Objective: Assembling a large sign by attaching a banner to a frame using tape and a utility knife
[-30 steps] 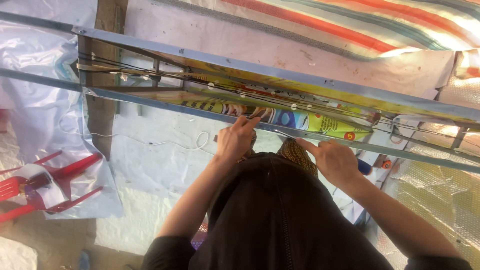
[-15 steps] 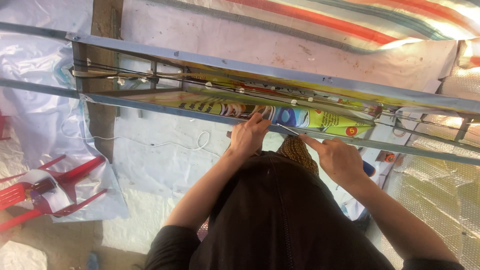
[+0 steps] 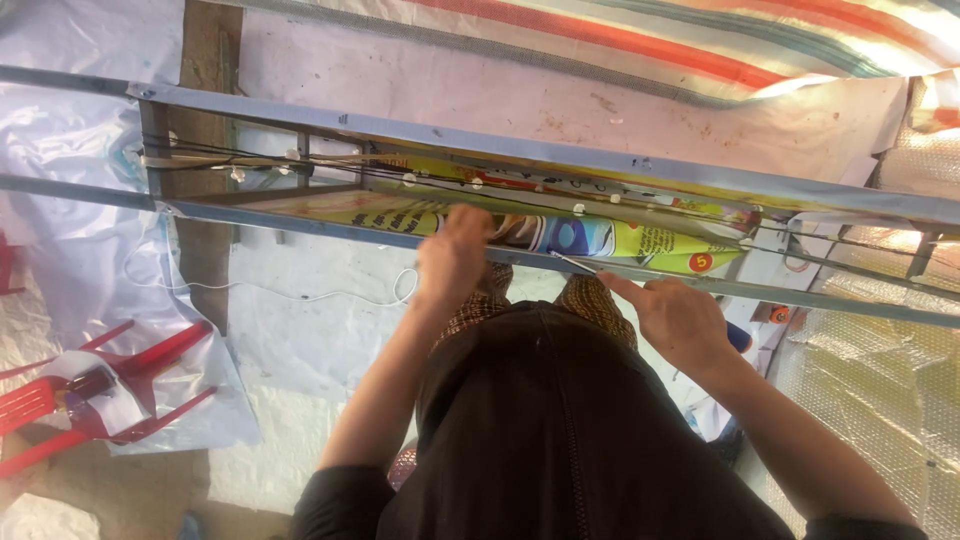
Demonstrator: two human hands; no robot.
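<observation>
Yellow printed banner sheet (image 3: 640, 240), glossy and crowded with blue, red and black figures, lies stretched inside the long grey metal frame (image 3: 560, 160), just beyond both grips. The left hand (image 3: 455, 255) rests on the frame's near rail, its grip curled and pressed together over the rail's edge, the banner touching it on the far side. The right hand (image 3: 675, 315) sits to the right of that, just below the same rail; its forefinger points out straight toward a thin pale wire (image 3: 570, 262) that runs from its tip up to the rail, while the other fingers fold in. Whether it pinches the wire I cannot tell. One banner shows and one frame with two long rails. Several small white ties dot the frame's far rail. Well to the left of the left grip, one red plastic chair (image 3: 60, 400) lies tipped on the floor.
</observation>
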